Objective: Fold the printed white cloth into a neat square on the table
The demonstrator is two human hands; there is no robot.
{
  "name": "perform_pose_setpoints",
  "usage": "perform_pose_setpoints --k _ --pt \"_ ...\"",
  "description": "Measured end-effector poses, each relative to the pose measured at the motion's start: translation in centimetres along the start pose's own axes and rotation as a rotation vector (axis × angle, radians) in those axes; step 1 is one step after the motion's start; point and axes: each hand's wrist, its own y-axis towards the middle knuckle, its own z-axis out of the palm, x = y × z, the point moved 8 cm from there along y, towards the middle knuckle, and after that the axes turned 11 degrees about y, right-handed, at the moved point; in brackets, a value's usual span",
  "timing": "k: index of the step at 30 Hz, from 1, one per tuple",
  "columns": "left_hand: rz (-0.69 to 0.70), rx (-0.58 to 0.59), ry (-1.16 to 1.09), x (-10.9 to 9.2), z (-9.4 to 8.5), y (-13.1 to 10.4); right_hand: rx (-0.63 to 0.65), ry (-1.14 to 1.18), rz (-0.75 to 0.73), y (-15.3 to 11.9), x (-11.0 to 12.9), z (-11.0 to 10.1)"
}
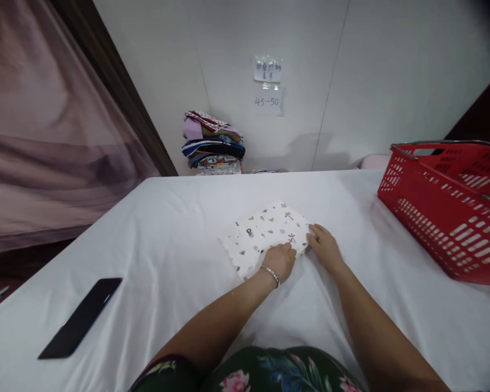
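A white cloth (257, 234) with small printed plants and shapes lies folded into a flat rectangle on the white-covered table (179, 218), turned at an angle. My left hand (281, 261), with a bracelet at the wrist, rests on the cloth's near edge; its fingers are bent and partly hidden, and what they grip cannot be made out. At the cloth's right corner, my right hand (324, 245) has its thumb and fingers closed on the edge.
A red plastic basket (445, 218) stands at the right. Toward the left front lies a black flat object (81, 318). Folded clothes (214, 144) are stacked beyond the far edge, near a wall with paper notes (268, 102). A pink curtain (57, 125) hangs at left.
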Motion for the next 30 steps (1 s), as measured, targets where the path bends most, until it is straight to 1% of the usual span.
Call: perform_pose_setpoints --k 2,3,5,6,8,10,11,12,14,15,17,18,19,21,24,27,30 --pt "0.005 -0.026 -0.005 0.0 0.1 0.0 -0.056 -0.059 -0.092 -0.3 1.8 -0.4" --pt "0.005 -0.037 -0.005 -0.1 0.2 0.0 -0.063 -0.065 -0.153 -0.5 2.8 -0.3" --pt "0.002 -0.053 -0.001 -0.2 0.4 -0.1 -0.004 -0.056 -0.253 -0.9 4.3 0.6" --pt "0.001 -0.062 0.003 -0.3 0.4 -0.2 0.046 -0.066 -0.272 -1.1 4.6 1.3" --pt "0.007 -0.087 0.005 -0.4 0.0 -0.5 0.152 -0.123 -0.262 -1.3 4.3 2.9" --pt "0.033 -0.092 -0.018 -0.1 -0.6 -0.8 0.214 -0.186 -0.235 -1.4 3.5 3.8" --pt "0.055 -0.074 -0.044 0.3 -0.9 -0.9 0.23 -0.208 -0.231 -1.4 3.2 4.1" --pt "0.068 -0.047 -0.074 0.9 -1.2 -1.1 0.238 -0.224 -0.233 -1.4 3.0 4.2" --pt "0.048 -0.015 -0.131 3.0 -1.7 -1.6 0.24 -0.243 -0.238 -1.3 2.9 4.2" --pt "-0.012 -0.043 -0.14 4.5 -2.1 -2.0 0.239 -0.248 -0.24 -1.3 2.9 4.1" --pt "-0.105 -0.146 -0.12 7.0 -2.7 -3.3 0.237 -0.249 -0.236 -1.4 3.0 4.1" --pt "-0.136 -0.173 -0.105 7.7 -2.6 -4.2 0.238 -0.245 -0.233 -1.4 3.0 4.1" --pt "-0.15 -0.172 -0.093 8.1 -2.0 -5.1 0.238 -0.241 -0.23 -1.4 3.0 4.1" --pt "-0.139 -0.151 -0.087 7.8 -0.5 -6.9 0.239 -0.234 -0.229 -1.4 3.0 4.1" --pt "-0.142 -0.19 -0.103 6.9 0.8 -8.8 0.243 -0.227 -0.228 -1.3 2.7 4.4" --pt "-0.156 -0.221 -0.114 6.7 1.2 -9.0 0.24 -0.223 -0.206 -1.4 2.5 4.4" --pt "-0.158 -0.236 -0.123 7.0 1.0 -8.7 0.243 -0.218 -0.185 -1.5 2.6 4.3"
